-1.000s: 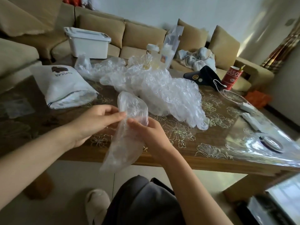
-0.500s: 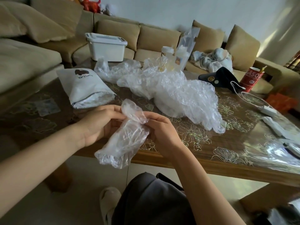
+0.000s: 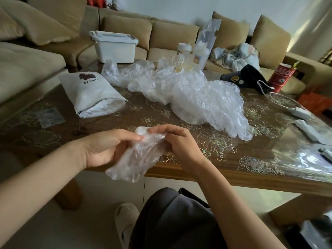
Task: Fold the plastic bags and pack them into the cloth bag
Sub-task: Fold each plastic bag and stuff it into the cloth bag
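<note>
Pinched between both your hands, the crumpled plastic bag (image 3: pixel 138 155) hangs over the table's (image 3: pixel 206 178) near edge: your left hand (image 3: pixel 106 148) grips its left side, and your right hand (image 3: pixel 177 144) seems to pinch its top. Farther left on the table lies the cloth bag (image 3: pixel 93 94), with the loose bag pile (image 3: pixel 194 94) far right of it.

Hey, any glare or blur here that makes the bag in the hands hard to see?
Head view: light glares off the glossy floral table cover at far right; the crumpled clear plastic bag and left hand are slightly motion-blurred; the wide lens bows the table edge.
</note>
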